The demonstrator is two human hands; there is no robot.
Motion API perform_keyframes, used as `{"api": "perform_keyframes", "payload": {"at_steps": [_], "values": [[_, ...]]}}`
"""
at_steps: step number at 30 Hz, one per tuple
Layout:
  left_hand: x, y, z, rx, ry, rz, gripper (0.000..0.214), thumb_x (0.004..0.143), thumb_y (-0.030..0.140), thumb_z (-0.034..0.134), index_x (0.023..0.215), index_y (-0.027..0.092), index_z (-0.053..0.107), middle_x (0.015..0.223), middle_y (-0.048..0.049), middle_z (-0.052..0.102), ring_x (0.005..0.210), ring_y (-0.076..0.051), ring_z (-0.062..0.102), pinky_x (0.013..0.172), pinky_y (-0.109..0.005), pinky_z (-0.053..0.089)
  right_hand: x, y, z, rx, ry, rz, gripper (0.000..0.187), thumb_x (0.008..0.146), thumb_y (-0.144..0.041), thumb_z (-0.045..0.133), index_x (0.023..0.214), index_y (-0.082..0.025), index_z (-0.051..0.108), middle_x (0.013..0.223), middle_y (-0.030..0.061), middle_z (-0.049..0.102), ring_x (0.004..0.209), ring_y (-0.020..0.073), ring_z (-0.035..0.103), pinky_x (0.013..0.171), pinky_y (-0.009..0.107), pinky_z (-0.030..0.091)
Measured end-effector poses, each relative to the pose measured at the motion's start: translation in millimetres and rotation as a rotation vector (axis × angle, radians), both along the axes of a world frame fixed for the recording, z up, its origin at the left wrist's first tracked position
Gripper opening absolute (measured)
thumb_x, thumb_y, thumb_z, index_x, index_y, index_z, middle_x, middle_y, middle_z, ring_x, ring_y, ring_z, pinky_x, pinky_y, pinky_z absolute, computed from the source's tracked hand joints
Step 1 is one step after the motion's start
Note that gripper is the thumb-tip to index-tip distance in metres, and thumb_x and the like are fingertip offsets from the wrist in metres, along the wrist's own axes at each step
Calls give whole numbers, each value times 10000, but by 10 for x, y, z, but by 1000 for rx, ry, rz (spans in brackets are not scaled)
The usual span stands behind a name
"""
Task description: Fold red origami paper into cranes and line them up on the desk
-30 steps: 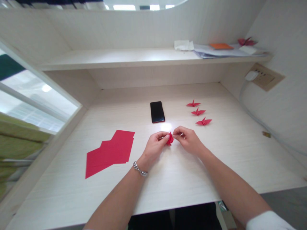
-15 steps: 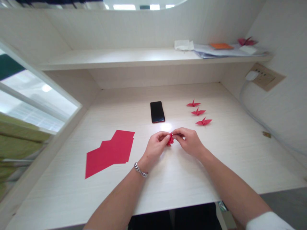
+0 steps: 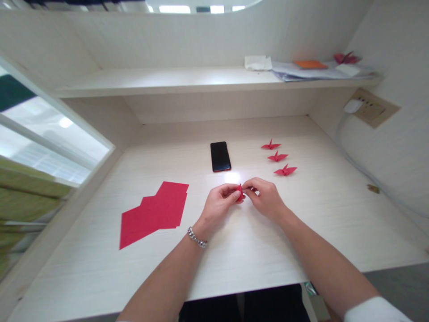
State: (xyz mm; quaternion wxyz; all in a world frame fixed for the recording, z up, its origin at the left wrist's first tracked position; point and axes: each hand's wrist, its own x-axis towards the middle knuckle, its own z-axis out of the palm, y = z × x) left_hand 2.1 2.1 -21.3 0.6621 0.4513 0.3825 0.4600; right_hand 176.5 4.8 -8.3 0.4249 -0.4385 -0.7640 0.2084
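Both hands meet over the middle of the pale wooden desk (image 3: 301, 232) and pinch a small folded piece of red paper (image 3: 239, 193). My left hand (image 3: 219, 205), with a metal bracelet on the wrist, grips it from the left with curled fingers. My right hand (image 3: 264, 197) pinches it from the right with fingertips together. Most of the folded paper is hidden between the fingers. Three finished red paper cranes (image 3: 277, 157) lie in a row just beyond my right hand.
A stack of flat red paper sheets (image 3: 154, 212) lies to the left of my hands. A black phone (image 3: 220, 156) rests face up behind them. The shelf above holds papers (image 3: 301, 71), an orange pad and another red crane (image 3: 345, 58). A wall socket with a plug (image 3: 351, 106) is at right.
My hands have drawn slightly closer together around the folded red paper, which shows less than before. Nothing else has moved.
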Motion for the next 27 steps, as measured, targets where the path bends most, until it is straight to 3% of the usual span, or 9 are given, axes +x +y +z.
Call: {"api": "perform_keyframes", "payload": {"at_steps": [18, 27], "values": [[65, -21, 9, 20, -123, 104, 237, 702, 257, 796, 874, 135, 687, 854, -53, 711, 801, -148, 668, 840, -327, 546, -100, -72, 75, 23, 129, -4, 129, 814, -116, 603, 872, -198, 684, 880, 47, 685, 753, 147, 637, 622, 246, 534], [90, -21, 2, 18, -123, 161, 261, 678, 293, 813, 847, 136, 691, 809, -44, 706, 749, -138, 660, 799, -318, 558, -122, -93, 90, -3, 182, -8, 129, 818, -124, 602, 860, -202, 696, 897, 49, 690, 802, 157, 642, 634, 247, 538]]}}
